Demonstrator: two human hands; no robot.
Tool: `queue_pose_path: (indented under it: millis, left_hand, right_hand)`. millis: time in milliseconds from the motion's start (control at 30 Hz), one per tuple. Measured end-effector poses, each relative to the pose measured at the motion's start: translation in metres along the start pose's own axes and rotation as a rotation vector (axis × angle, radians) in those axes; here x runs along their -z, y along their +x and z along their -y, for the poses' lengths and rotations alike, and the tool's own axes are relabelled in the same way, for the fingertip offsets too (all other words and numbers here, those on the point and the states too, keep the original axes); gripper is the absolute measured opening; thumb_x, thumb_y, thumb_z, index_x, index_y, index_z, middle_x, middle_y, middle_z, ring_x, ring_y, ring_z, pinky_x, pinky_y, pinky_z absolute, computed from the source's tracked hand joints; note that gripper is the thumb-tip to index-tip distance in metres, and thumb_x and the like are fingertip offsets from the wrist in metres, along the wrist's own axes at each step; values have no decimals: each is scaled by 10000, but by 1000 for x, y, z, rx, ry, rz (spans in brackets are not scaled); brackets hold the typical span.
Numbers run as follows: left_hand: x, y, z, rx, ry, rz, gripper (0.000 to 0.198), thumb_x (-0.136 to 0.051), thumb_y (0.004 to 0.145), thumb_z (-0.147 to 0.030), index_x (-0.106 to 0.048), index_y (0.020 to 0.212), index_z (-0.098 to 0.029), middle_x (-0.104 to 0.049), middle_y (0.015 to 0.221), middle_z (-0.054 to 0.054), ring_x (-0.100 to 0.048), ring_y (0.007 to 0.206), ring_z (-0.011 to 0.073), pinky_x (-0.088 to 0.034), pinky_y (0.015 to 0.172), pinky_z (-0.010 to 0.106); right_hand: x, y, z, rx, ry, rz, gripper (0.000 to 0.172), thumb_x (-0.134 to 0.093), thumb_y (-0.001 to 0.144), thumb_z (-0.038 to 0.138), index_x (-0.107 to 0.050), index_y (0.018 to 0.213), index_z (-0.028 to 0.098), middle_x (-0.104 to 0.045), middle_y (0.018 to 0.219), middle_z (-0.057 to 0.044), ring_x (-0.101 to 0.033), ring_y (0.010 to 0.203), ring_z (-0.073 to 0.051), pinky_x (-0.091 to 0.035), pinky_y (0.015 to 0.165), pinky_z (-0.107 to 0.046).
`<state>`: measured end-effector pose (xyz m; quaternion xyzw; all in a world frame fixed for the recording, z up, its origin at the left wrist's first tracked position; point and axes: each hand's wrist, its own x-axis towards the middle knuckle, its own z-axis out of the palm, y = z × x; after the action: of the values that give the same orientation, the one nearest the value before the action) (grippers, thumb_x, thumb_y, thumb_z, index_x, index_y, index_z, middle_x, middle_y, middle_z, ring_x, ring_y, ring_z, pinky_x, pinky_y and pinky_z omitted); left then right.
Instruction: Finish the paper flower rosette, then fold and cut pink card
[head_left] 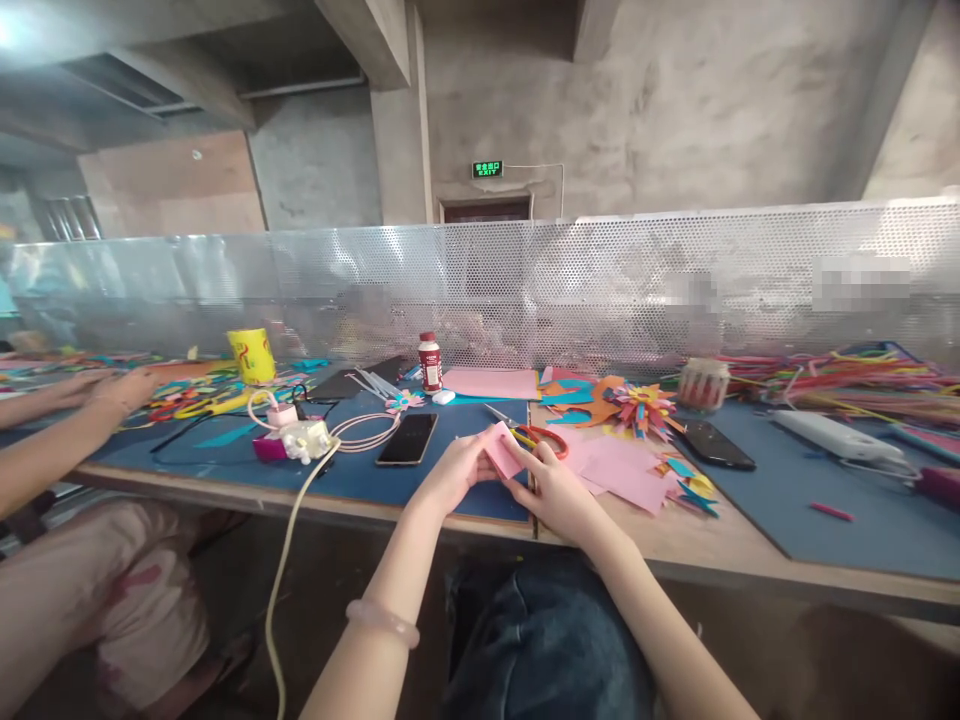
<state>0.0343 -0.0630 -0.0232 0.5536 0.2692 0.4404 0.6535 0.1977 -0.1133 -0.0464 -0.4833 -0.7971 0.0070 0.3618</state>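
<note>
A small folded piece of pink paper [502,450] is held between my two hands, just above the table's front edge. My left hand [457,468] grips its left side, with a pale bangle on that wrist. On the right side, the fingers of my right hand [553,488] press on the paper. Right behind my hands lies a pair of scissors [551,441] with red-orange and yellow handles. Pink paper sheets [626,470] spread out to the right of my right hand. A black phone [407,440] rests left of my left hand.
A power strip with chargers [300,440] sits at the left, its cord [289,540] hanging over the edge. Behind stand a bottle [430,362] and a yellow tub [253,357]. Paper flowers [649,408], another phone [716,444] and a glue gun [840,437] lie right. A co-worker's arms [82,425] reach in.
</note>
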Motion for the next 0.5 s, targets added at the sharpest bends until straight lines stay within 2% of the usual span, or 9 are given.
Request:
queue_pose_path:
  millis: [100, 167, 233, 333, 433, 500]
  left_hand:
    - [2, -1, 5, -54, 42, 19, 328, -650, 753, -324, -655, 1011, -120, -688, 942, 114, -646, 816, 191, -505, 717, 282]
    - [3, -1, 6, -51, 40, 25, 320, -640, 761, -309, -655, 1023, -125, -686, 962, 115, -645, 827, 197, -505, 725, 292]
    - [2, -1, 6, -42, 58, 37, 331, -639, 761, -317, -654, 1024, -118, -686, 960, 122, -646, 829, 205, -505, 735, 303]
    - [1, -2, 5, -33, 99, 56, 336, -644, 756, -328, -659, 997, -94, -684, 953, 137, -642, 850, 214, -501, 769, 320]
    - [0, -2, 4, -26, 127, 67, 333, -644, 756, -314, -654, 1008, -97, -681, 961, 134, -638, 854, 206, -502, 773, 321]
    - [1, -2, 5, -22, 146, 72, 319, -637, 761, -303, -655, 1004, -98, -685, 945, 128, -641, 833, 198, -505, 765, 320]
  right_hand:
    - [1, 1, -1, -12, 23, 10, 578, -513, 832, 406, -348, 1375, 297, -446, 920, -44, -512, 608, -124, -473, 625, -287]
    - [2, 2, -2, -28, 80, 0, 554, -490, 841, 430, -359, 1361, 292, -472, 961, -53, -536, 663, -142, -475, 673, -304]
    - [3, 3, -3, -85, 167, -54, 489, -438, 865, 417, -399, 1313, 225, -518, 960, -64, -553, 732, -162, -469, 722, -318]
    - [4, 5, -5, -220, 281, -109, 335, -426, 863, 403, -506, 1078, 160, -573, 832, -45, -557, 707, -167, -463, 688, -307]
    - [7, 6, -4, -270, 318, -56, 234, -461, 842, 397, -534, 853, 175, -590, 759, -24, -545, 642, -152, -440, 628, -278]
    - [9, 6, -4, -272, 317, -21, 227, -469, 836, 389, -543, 805, 176, -596, 738, -21, -543, 635, -150, -425, 615, -268]
